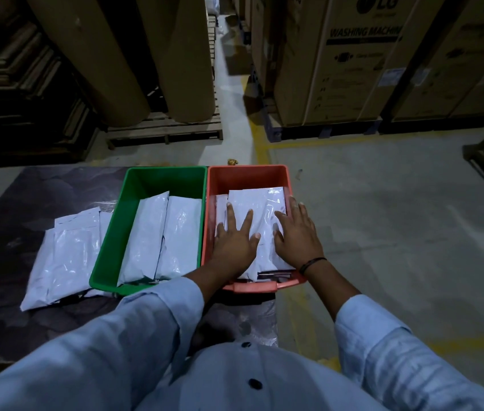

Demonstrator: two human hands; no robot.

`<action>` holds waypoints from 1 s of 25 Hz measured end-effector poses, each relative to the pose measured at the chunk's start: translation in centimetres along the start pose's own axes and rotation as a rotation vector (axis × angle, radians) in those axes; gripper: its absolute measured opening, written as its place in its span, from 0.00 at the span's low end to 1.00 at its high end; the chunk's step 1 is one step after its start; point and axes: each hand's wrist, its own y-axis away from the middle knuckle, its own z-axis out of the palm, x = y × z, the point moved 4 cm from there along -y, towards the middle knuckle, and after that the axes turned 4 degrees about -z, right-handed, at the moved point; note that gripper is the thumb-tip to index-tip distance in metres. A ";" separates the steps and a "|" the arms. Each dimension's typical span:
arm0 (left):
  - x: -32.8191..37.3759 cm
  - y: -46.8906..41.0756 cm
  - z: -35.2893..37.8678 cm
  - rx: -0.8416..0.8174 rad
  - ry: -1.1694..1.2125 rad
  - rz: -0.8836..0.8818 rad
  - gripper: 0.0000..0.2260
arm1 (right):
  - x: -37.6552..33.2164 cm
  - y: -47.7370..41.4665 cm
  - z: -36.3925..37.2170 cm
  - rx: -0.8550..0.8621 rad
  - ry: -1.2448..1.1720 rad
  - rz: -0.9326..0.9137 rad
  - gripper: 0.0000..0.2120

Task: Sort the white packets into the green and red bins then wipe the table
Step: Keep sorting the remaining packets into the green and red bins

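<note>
white packets (pixel 260 204) under left hand (pixel 234 246), right hand (pixel 298 240)

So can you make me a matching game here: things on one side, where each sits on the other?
1 green bin
2 red bin
3 loose packets
4 left hand

A flat on packets in the red bin
B on the table, left of both bins
C at the table's right end
D between the loose packets and the other bin

Pairs: 1-D, 2-C, 3-B, 4-A
</note>
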 end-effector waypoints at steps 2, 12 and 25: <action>-0.3 -0.3 0.0 0.058 -0.051 -0.041 0.28 | 0.2 0.0 0.1 0.005 0.005 -0.009 0.22; 0.6 -2.2 0.7 0.183 -0.216 0.004 0.34 | 0.3 -0.1 0.4 0.023 0.009 -0.027 0.20; -0.9 -2.3 3.9 0.069 -0.191 0.005 0.42 | -0.4 -0.1 0.2 0.014 0.003 -0.032 0.17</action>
